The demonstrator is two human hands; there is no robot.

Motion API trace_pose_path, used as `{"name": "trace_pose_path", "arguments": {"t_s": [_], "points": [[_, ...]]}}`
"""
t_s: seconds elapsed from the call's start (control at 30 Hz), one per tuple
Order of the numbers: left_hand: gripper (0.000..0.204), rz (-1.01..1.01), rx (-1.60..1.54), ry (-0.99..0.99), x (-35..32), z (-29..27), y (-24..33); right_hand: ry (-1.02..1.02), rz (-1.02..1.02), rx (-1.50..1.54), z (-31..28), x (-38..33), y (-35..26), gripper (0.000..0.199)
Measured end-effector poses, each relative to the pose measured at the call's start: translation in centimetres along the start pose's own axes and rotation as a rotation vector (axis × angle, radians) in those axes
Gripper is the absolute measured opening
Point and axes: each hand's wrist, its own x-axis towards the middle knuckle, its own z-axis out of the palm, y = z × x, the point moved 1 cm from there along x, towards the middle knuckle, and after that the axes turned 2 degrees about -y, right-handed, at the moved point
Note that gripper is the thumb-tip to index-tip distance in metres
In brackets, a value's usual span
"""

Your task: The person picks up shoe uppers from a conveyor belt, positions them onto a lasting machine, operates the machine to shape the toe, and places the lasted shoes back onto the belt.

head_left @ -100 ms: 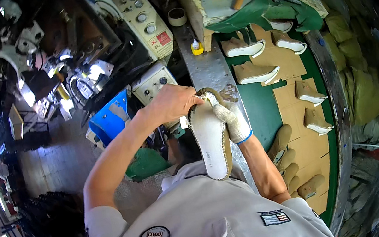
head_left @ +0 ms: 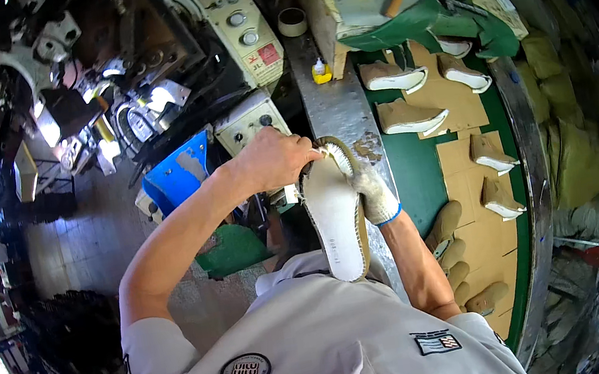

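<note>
A brown shoe upper (head_left: 335, 212) is held with its bottom facing up, so the pale insole shows, with a pleated, stitched-looking edge around it. The toe points away from me and the heel end lies close to my shirt. My left hand (head_left: 276, 159), bare, is closed in a pinch at the left side of the toe, where whitish material shows by the fingertips. My right hand (head_left: 372, 190), in a whitish knit glove with a blue cuff edge, grips the right side near the toe. Its fingers are partly hidden behind the shoe upper.
On the green bench (head_left: 411, 163) to the right lie cardboard sheets (head_left: 465, 164) and several tan shoe uppers (head_left: 412, 117). A yellow-capped bottle (head_left: 321, 71) stands on the metal ledge. Machinery with a control panel (head_left: 238, 19) and a blue bin (head_left: 177, 175) are at left.
The view has shifted slightly, moving the bench and machine a little in the picture. Both hands keep their hold on the shoe upper, the left still pinching at the toe.
</note>
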Motion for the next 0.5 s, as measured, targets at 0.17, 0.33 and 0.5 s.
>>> {"name": "trace_pose_path", "arguments": {"t_s": [0.17,0.33,0.5], "points": [[0.032,-0.426,-0.409,0.257,-3.7,1.2,-2.7,-0.162,-0.13,-0.233,3.1,1.2,0.2,0.075],[0.032,-0.628,-0.891,0.389,-7.0,0.8,-3.8,-0.166,0.09,0.103,5.4,2.6,-0.2,0.081],[0.056,-0.403,-0.312,0.044,-10.2,-2.5,-5.3,-0.323,0.197,-0.027,4.7,5.3,2.5,0.077]]}}
